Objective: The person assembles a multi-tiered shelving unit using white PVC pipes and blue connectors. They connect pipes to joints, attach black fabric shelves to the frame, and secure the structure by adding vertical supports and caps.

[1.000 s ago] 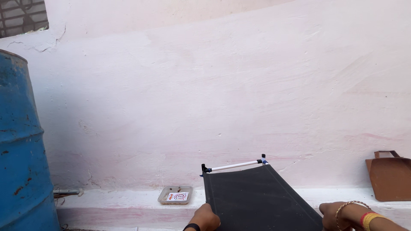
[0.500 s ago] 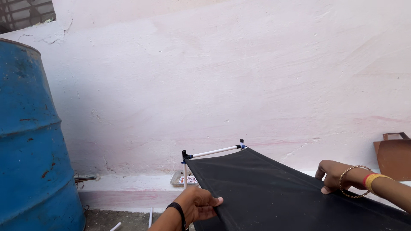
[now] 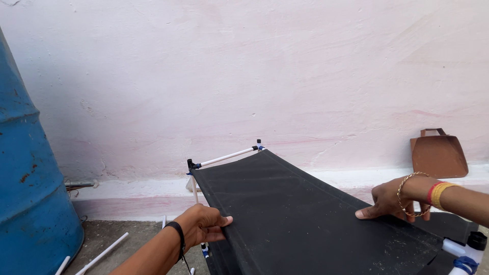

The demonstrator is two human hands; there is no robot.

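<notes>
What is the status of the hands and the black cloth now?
Left hand grips near edge of black cloth. Right hand flat on far edge. Cloth lies over white tube frame. Blue barrel at left, apart.

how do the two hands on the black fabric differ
The left hand curls its fingers round the near edge of the black fabric; the right hand lies flatter on top at the far side. The left wrist wears a thin black band; the right wears a gold bangle plus red and yellow ones. Both touch the fabric.
</notes>
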